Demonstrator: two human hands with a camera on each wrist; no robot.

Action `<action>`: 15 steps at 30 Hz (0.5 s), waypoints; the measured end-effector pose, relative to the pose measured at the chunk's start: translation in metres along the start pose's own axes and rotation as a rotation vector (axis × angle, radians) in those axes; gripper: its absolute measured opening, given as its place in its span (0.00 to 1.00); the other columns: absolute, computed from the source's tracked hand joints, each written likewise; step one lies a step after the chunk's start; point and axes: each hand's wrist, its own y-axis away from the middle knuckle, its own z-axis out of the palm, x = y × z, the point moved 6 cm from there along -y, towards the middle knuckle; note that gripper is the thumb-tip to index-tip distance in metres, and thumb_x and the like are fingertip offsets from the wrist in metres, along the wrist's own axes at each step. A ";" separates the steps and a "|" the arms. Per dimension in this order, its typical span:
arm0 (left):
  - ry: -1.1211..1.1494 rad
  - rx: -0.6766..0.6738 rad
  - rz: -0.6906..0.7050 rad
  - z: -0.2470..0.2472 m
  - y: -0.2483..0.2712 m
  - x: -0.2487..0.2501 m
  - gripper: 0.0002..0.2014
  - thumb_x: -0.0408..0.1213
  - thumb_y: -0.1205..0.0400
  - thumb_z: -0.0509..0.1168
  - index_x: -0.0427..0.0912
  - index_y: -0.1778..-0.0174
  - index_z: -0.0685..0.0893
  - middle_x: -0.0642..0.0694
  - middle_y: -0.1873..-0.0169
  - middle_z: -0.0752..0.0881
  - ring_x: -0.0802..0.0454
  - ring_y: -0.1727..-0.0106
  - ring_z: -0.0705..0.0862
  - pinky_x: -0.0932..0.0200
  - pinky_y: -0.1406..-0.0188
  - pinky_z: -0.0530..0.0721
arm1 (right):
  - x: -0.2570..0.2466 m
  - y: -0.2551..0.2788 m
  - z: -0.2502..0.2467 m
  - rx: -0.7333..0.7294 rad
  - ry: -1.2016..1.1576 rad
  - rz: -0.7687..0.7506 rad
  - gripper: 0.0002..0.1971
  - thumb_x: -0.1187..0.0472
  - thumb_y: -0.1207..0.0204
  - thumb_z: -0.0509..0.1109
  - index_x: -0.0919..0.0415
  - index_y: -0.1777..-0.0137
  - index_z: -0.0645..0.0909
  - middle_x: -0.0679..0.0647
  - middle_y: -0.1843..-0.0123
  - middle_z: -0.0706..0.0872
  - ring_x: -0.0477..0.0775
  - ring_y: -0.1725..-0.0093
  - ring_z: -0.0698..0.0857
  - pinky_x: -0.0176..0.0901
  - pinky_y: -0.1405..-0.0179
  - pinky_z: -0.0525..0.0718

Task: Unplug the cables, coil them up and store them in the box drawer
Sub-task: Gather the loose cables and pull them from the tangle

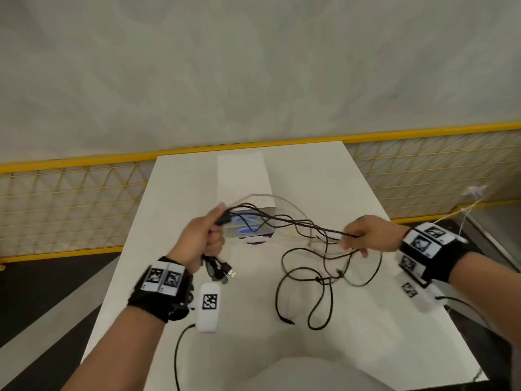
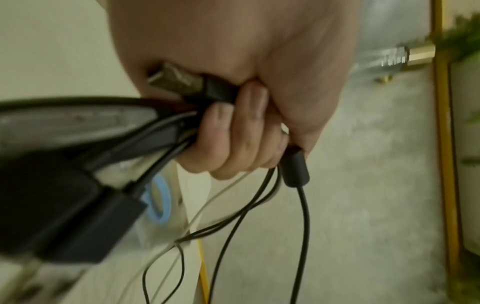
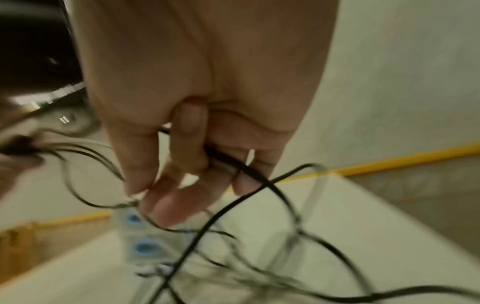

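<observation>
My left hand [image 1: 205,238] grips a bundle of black cables [image 1: 282,221] in its fist, raised over the white table [image 1: 352,334]. USB plugs [image 1: 225,273] hang below that fist; the left wrist view shows a metal USB plug [image 2: 176,78] and a black plug body [image 2: 294,168] between my curled fingers [image 2: 233,131]. My right hand [image 1: 358,238] pinches the same cables [image 3: 233,162] further along, to the right. Loose black loops [image 1: 318,280] trail from it onto the table. A pale box [image 1: 242,179] lies at the table's far middle, its drawer not visible.
A clear device with blue rings [image 1: 253,227] sits on the table behind the cables. White tagged wrist-camera units [image 1: 210,306] hang near both wrists. A yellow mesh fence [image 1: 70,198] runs behind the table. Table edges drop off left and right.
</observation>
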 end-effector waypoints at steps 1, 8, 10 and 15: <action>0.050 0.033 0.007 -0.015 -0.001 0.006 0.23 0.56 0.22 0.63 0.49 0.75 0.61 0.55 0.88 0.57 0.58 0.89 0.55 0.68 0.86 0.50 | 0.024 0.007 -0.010 0.040 0.057 0.079 0.11 0.48 0.24 0.70 0.52 0.65 0.82 0.43 0.76 0.85 0.50 0.68 0.86 0.39 0.63 0.78; 0.089 0.117 0.064 -0.031 -0.007 0.013 0.24 0.53 0.18 0.61 0.49 0.76 0.60 0.54 0.88 0.56 0.57 0.88 0.54 0.63 0.84 0.49 | 0.111 0.053 -0.071 0.546 -0.151 0.483 0.29 0.36 0.21 0.57 0.60 0.66 0.84 0.59 0.74 0.85 0.59 0.67 0.84 0.48 0.64 0.75; 0.113 0.140 0.071 -0.029 -0.007 0.013 0.24 0.52 0.18 0.61 0.49 0.76 0.60 0.54 0.88 0.56 0.57 0.88 0.54 0.63 0.84 0.49 | 0.114 0.063 -0.084 0.639 -0.201 0.529 0.32 0.32 0.24 0.58 0.62 0.68 0.82 0.60 0.74 0.82 0.59 0.70 0.80 0.48 0.66 0.75; 0.123 0.141 0.066 -0.022 -0.010 0.014 0.23 0.51 0.18 0.61 0.48 0.75 0.61 0.54 0.88 0.56 0.57 0.87 0.54 0.63 0.83 0.50 | 0.131 0.084 -0.099 0.715 -0.121 0.574 0.06 0.57 0.22 0.68 0.57 0.58 0.81 0.60 0.69 0.84 0.59 0.70 0.83 0.42 0.71 0.78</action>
